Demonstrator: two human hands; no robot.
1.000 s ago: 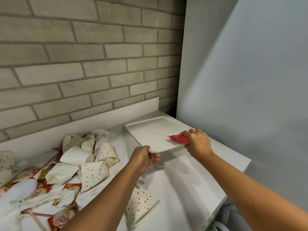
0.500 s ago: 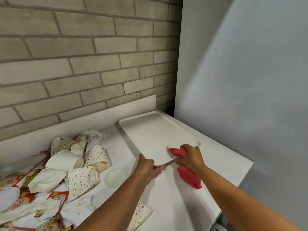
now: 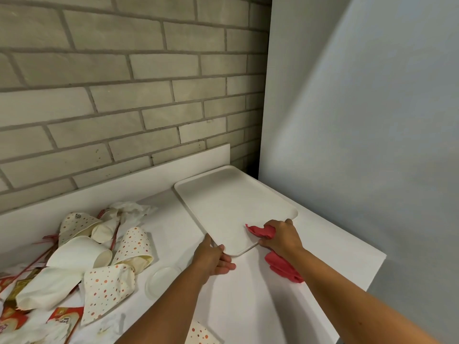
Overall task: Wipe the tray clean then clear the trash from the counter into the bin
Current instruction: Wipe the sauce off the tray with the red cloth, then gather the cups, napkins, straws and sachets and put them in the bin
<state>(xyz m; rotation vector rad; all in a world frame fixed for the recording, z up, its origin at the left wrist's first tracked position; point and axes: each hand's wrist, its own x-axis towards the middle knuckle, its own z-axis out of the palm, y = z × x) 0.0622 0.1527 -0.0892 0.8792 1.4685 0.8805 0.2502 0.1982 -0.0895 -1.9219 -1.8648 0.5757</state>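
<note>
A white rectangular tray (image 3: 231,207) lies flat on the white counter (image 3: 330,254), in the back right corner. My left hand (image 3: 212,256) holds the tray's near left corner, thumb along the rim and fingers at the corner's underside. My right hand (image 3: 282,235) grips a red cloth (image 3: 260,232) and presses it on the tray's near right part; the cloth's loose end hangs over the edge onto the counter. The trash is a pile of dotted and plain paper cups (image 3: 134,244) with red wrappers (image 3: 62,316) on the left. No bin is in view.
A clear plastic lid (image 3: 164,279) lies between the pile and my left arm. A crumpled napkin (image 3: 134,212) and red stir sticks (image 3: 115,234) sit near the backsplash. Another dotted cup (image 3: 201,336) lies at the bottom edge. A grey wall closes the right side; the counter ends at right.
The tray, held raised off the counter a second ago, now lies flat on it. My right hand has drawn the cloth back to the tray's near edge.
</note>
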